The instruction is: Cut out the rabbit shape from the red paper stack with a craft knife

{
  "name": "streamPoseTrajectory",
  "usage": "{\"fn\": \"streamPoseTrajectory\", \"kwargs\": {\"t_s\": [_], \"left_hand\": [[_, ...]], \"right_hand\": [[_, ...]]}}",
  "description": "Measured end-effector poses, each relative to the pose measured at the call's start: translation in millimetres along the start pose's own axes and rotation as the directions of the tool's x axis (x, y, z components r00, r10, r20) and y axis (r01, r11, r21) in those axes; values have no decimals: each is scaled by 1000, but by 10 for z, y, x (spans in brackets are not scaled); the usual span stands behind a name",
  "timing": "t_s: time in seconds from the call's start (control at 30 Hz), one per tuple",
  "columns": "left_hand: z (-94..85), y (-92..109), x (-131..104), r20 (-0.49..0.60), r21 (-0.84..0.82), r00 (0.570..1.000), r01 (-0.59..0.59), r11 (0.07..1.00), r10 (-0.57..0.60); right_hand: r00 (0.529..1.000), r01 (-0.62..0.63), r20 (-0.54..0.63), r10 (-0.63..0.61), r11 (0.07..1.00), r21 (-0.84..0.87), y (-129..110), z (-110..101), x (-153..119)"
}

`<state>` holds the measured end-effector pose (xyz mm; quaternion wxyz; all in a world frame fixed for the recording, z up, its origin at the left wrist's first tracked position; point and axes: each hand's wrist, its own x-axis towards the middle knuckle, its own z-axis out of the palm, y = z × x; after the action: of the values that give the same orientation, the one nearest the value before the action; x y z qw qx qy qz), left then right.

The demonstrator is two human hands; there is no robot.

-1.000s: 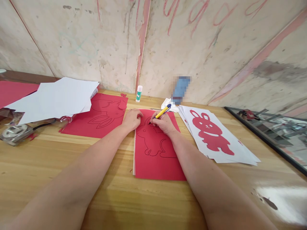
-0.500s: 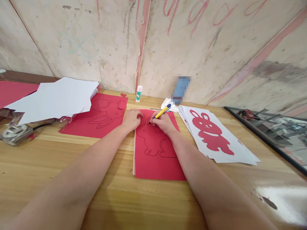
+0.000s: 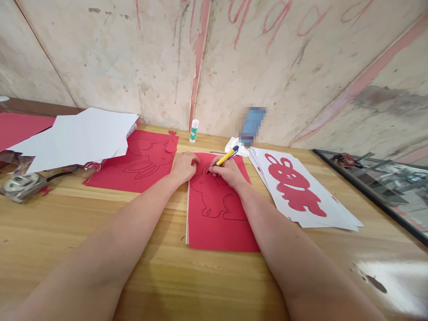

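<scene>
A sheet of red paper (image 3: 217, 234) lies in front of me with a rabbit outline in dark lines, pale paper showing along its left edge. My right hand (image 3: 230, 172) pinches a yellow pen with a blue end (image 3: 226, 158), its tip on the drawing near the ear lines. Resting on the upper left edge of this sheet is my left hand (image 3: 183, 166), fingers laid down loosely and partly curled, nothing seen in them. To its left, a second red sheet (image 3: 110, 176) bears another rabbit outline and is partly covered by white paper (image 3: 87, 138).
Right of my sheet, white papers (image 3: 323, 218) carry a red rabbit cut-out (image 3: 294, 178). A glue stick (image 3: 194, 131) stands near the wall, left of a crumpled tissue (image 3: 231, 143) and a blurred blue object (image 3: 253, 125). A wrapped tape measure (image 3: 22, 185) lies far left; a black-framed pane (image 3: 368, 191) borders the right.
Hardly anything differs. Both hands stay in place, and the pen tip remains at about the same spot on the drawing.
</scene>
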<state>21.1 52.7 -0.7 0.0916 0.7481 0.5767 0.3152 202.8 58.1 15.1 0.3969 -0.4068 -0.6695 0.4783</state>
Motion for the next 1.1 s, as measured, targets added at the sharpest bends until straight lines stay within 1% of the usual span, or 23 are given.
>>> {"fn": "streamPoseTrajectory", "kwargs": {"t_s": [0.37,0.6,0.8,1.1], "left_hand": [[-2,-2,4,2,-6,1000,-8,1000,8],[-6,9,1,2,0,1000,-6,1000,6],[-7,10,1,3,-2,1000,2,1000,-2],[-13,15,-1,4,-19,1000,0,1000,0]], "right_hand": [[1000,-1,0,1,1000,15,-10,3,-5],[1000,-9,16,9,1000,8,9,1,9],[999,2,49,-2,1000,-1,-21,-13,-6],[998,3,59,-3,1000,10,-10,-19,-6]]}}
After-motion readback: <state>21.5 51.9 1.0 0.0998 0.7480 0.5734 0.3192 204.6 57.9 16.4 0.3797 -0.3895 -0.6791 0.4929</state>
